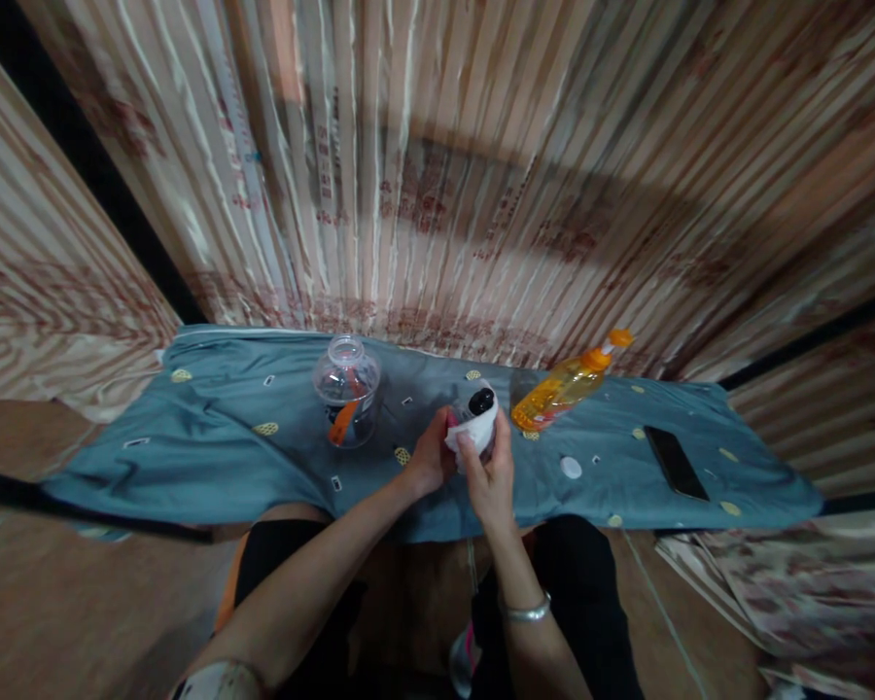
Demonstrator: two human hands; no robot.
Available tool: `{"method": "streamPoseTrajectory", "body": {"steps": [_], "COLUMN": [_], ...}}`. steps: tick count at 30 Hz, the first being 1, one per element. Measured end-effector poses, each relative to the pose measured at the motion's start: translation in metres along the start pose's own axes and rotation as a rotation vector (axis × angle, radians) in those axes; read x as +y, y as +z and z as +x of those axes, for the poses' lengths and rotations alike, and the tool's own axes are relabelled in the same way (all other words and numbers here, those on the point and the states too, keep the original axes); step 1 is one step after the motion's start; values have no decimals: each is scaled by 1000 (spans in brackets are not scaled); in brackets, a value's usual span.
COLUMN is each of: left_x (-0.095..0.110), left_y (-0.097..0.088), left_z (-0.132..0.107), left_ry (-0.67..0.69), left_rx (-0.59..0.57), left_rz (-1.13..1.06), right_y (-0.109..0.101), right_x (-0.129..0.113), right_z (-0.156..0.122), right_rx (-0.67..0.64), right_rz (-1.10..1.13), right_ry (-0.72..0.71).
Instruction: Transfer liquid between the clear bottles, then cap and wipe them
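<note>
Above the front middle of the cloth-covered table, my two hands meet around a small bottle with a shiny black top [481,401]. My left hand [430,455] is closed on its left side, where a bit of pink shows. A white tissue [475,434] is wrapped partly around the bottle. My right hand [492,478] presses this tissue against it, thumb in front and fingers behind. Most of the bottle's body is hidden by the tissue and my fingers.
A clear plastic jar [370,384] with an orange label stands to the left. An orange-yellow pump bottle [558,391] leans or lies on the right. Nearby are a white round lid [571,468] and a black phone [675,462]. Pleated curtains [437,194] hang behind the blue tablecloth [233,437].
</note>
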State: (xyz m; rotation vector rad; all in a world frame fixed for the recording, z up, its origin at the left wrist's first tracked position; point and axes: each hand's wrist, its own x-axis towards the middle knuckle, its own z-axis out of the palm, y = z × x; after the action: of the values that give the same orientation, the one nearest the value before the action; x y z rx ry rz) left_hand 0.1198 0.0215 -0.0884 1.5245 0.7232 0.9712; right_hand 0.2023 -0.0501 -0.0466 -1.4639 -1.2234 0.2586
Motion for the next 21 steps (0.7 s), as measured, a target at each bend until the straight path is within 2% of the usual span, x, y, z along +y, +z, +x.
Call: {"method": "streamPoseTrajectory", "body": {"steps": [6, 12, 15, 18, 21], "left_x": [9, 8, 5, 3, 3], "left_y": [-5, -6, -7, -6, -4], "left_z": [0, 1, 2, 1, -1], "left_ry": [64, 58, 66, 48, 53], "left_rx": [-2, -44, -57, -43, -46], "left_rz": [226, 176, 134, 147, 183], "right_y": [-6, -17, -17, -12, -4], "right_x": [-4, -5, -2, -1, -1], "right_z": [38, 67, 73, 66, 51], "right_rx": [-96, -304, -372, -315, -138], "right_rz": [-7, 270, 332, 280, 128], "right_ry": [36, 41, 61, 87, 69]}}
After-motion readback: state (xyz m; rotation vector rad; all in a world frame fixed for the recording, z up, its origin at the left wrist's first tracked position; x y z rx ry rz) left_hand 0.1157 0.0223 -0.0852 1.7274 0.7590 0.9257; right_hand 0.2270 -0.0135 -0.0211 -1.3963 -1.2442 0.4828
